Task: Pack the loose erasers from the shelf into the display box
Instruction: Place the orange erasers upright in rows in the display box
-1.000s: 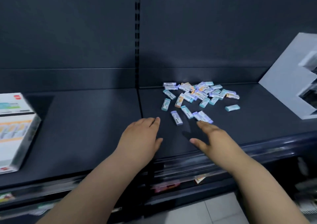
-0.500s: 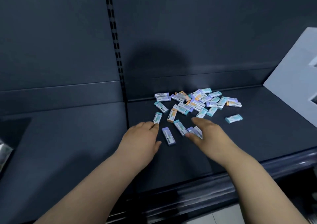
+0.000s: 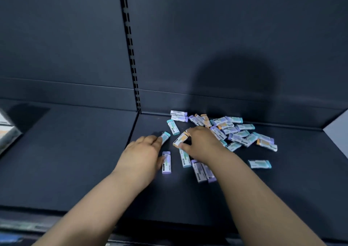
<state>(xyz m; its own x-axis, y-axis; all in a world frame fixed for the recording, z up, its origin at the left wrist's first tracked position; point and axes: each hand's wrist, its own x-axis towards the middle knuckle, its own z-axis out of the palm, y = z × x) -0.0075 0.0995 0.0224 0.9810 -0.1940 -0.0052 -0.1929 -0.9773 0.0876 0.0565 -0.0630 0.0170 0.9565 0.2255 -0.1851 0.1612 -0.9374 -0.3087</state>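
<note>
At frame centre, the right hand (image 3: 203,144) pinches an orange-capped eraser (image 3: 180,139), apparently to lift it for packing. The left hand (image 3: 143,155) touches a teal-capped eraser (image 3: 165,137), grip unclear. The loose erasers (image 3: 235,131) lie heaped centre-right on the shelf (image 3: 75,161).

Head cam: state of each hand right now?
Left hand: fingertips on a teal-capped eraser; whether it grips cannot be told, blurred.
Right hand: pinches an orange-capped eraser between thumb and forefinger.
</note>
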